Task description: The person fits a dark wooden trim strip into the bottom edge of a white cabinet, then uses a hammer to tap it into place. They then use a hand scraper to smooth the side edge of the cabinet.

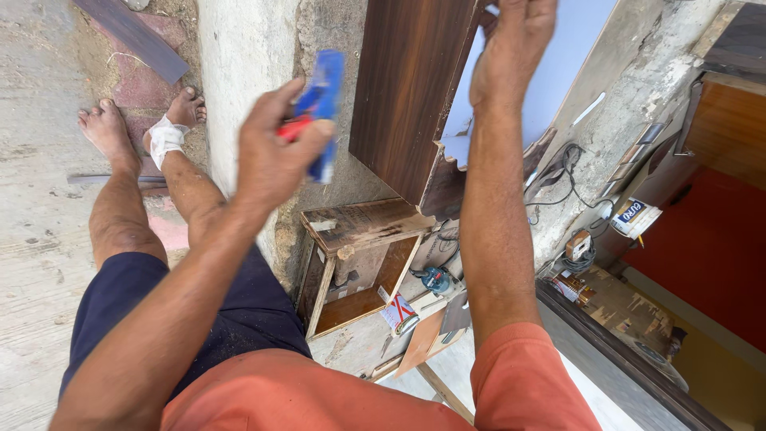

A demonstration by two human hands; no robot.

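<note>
— Nearest: orange sleeves, dark shorts, bare feet, one foot [166, 137] wrapped in white bandage.
— Left hand [275, 156]?
— Closed round a blue, red-handled tool [321, 108], raised and blurred; possibly a file or cutter, hard to tell.
— Right hand [511, 52]?
— Pressed up on the dark laminated board [403, 88], fingers curled over its top edge, probably steadying it against the rough wall.
— Below?
— Small wooden box frame [359, 263], blue power tool [435, 279], tangled cables [570, 172].

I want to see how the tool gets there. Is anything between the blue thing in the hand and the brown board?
Nothing visible. The left hand holds the blue tool just beside the brown board, with only open space between them.
</note>
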